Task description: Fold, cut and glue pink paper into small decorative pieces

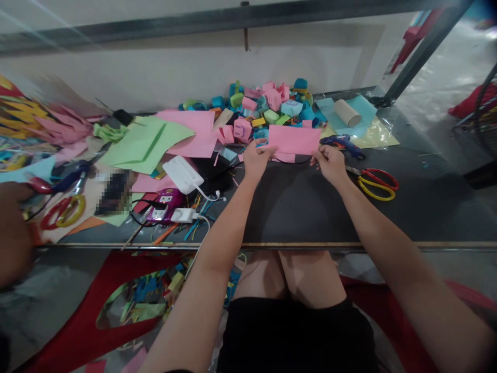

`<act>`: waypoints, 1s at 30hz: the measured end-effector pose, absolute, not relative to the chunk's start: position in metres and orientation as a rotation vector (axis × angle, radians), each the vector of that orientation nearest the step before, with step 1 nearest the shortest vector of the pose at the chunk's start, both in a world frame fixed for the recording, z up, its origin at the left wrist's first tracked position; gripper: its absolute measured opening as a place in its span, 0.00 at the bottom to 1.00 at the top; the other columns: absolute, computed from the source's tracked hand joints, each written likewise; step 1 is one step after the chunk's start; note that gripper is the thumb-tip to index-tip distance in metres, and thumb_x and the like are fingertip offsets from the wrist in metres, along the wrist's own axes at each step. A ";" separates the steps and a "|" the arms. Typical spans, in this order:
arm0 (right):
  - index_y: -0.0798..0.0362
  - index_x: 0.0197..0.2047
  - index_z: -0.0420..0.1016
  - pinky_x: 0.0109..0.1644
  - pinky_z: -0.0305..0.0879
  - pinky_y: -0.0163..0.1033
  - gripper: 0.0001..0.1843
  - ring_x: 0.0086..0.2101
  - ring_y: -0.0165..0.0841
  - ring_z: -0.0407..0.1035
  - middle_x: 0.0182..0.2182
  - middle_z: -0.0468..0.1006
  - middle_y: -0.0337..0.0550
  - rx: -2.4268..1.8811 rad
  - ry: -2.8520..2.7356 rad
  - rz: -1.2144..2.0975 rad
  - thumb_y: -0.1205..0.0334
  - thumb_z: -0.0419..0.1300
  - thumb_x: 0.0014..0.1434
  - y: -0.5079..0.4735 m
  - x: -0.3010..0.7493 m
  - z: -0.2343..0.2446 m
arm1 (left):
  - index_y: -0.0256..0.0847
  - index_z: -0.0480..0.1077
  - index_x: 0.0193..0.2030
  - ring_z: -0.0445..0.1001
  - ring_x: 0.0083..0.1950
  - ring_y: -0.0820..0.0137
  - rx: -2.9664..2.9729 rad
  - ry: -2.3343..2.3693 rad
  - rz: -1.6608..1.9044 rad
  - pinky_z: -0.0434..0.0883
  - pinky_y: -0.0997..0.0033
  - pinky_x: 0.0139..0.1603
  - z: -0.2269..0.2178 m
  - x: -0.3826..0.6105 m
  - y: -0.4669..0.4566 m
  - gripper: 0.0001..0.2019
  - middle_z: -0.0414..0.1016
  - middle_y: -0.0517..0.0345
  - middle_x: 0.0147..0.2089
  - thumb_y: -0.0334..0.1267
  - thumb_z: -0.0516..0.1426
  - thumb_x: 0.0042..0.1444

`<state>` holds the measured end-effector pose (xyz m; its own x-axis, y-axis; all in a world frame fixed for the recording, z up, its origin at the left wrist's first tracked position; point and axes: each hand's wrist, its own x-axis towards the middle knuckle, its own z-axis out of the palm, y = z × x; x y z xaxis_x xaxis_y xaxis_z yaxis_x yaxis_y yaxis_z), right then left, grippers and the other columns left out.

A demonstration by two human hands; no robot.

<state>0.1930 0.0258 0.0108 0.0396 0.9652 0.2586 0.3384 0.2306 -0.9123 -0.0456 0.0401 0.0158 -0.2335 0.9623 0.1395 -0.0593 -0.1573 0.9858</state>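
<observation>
A flat pink sheet of paper (294, 140) is stretched between my two hands above the dark table. My left hand (257, 155) pinches its lower left corner with thumb and fingers. At the lower right corner, the fingers of my right hand (328, 159) are closed on the same sheet. Just beyond the right hand lies a blue glue gun (345, 144). Scissors with red and yellow handles (377, 185) rest to the right of that hand. Behind the sheet is a heap of small folded paper pieces (274, 101) in pink, blue, green and yellow.
Green sheets (145, 145) and a pink sheet (194, 127) lie left of my hands. A purple power strip (166, 204), a white charger (183, 174) and cords sit nearer. Another person's arm (13, 233) reaches in at left. A cardboard tube (347, 113) lies back right.
</observation>
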 end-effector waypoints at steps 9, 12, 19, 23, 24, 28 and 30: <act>0.52 0.32 0.76 0.24 0.68 0.35 0.29 0.29 0.35 0.79 0.33 0.85 0.51 -1.220 -1.484 1.029 0.31 0.66 0.53 0.025 0.190 0.008 | 0.40 0.75 0.29 0.75 0.27 0.76 1.223 1.210 1.510 0.74 0.74 0.34 0.017 -0.048 0.039 0.07 0.77 0.61 0.25 0.35 0.68 0.54; 0.54 0.32 0.79 0.24 0.69 0.36 0.30 0.29 0.36 0.80 0.35 0.86 0.55 -1.206 -1.491 1.040 0.31 0.68 0.51 0.023 0.189 0.009 | 0.39 0.75 0.28 0.77 0.28 0.76 1.214 1.209 1.509 0.74 0.73 0.35 0.019 -0.046 0.038 0.07 0.78 0.60 0.26 0.34 0.68 0.53; 0.55 0.29 0.79 0.25 0.71 0.37 0.28 0.27 0.37 0.80 0.33 0.86 0.57 -1.278 -1.435 1.013 0.35 0.71 0.51 0.018 0.184 0.014 | 0.39 0.76 0.30 0.78 0.29 0.75 1.171 1.242 1.572 0.73 0.74 0.35 0.016 -0.048 0.042 0.07 0.78 0.59 0.27 0.38 0.68 0.55; 0.54 0.27 0.77 0.23 0.67 0.35 0.32 0.24 0.33 0.77 0.31 0.86 0.52 -1.214 -1.275 1.043 0.30 0.72 0.44 0.014 0.175 0.016 | 0.38 0.77 0.33 0.81 0.32 0.72 1.027 1.124 1.534 0.73 0.74 0.31 0.014 -0.038 0.038 0.12 0.81 0.55 0.33 0.44 0.63 0.61; 0.54 0.27 0.77 0.23 0.66 0.35 0.33 0.24 0.32 0.76 0.30 0.86 0.50 -1.201 -1.252 1.050 0.29 0.72 0.43 0.012 0.173 0.016 | 0.38 0.78 0.35 0.82 0.35 0.72 1.050 1.057 1.464 0.74 0.74 0.32 0.013 -0.032 0.035 0.10 0.82 0.54 0.36 0.43 0.64 0.61; 0.52 0.26 0.76 0.23 0.64 0.36 0.31 0.24 0.33 0.75 0.30 0.85 0.49 -1.162 -1.273 1.093 0.29 0.71 0.45 0.006 0.165 0.017 | 0.36 0.81 0.33 0.79 0.32 0.73 1.226 0.936 1.307 0.76 0.71 0.36 0.005 -0.004 0.020 0.07 0.83 0.54 0.33 0.37 0.69 0.52; 0.52 0.26 0.76 0.23 0.64 0.37 0.30 0.25 0.33 0.75 0.30 0.84 0.49 -1.150 -1.300 1.105 0.31 0.71 0.47 0.005 0.163 0.017 | 0.37 0.82 0.33 0.76 0.30 0.75 1.251 0.910 1.314 0.76 0.70 0.36 0.001 0.006 0.016 0.06 0.83 0.55 0.33 0.38 0.69 0.53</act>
<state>0.1627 0.0048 0.0170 -0.0094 0.9930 0.1178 0.0441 0.1181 -0.9920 0.0061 0.0156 0.0008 0.1050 0.9792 0.1736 -0.1819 -0.1527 0.9714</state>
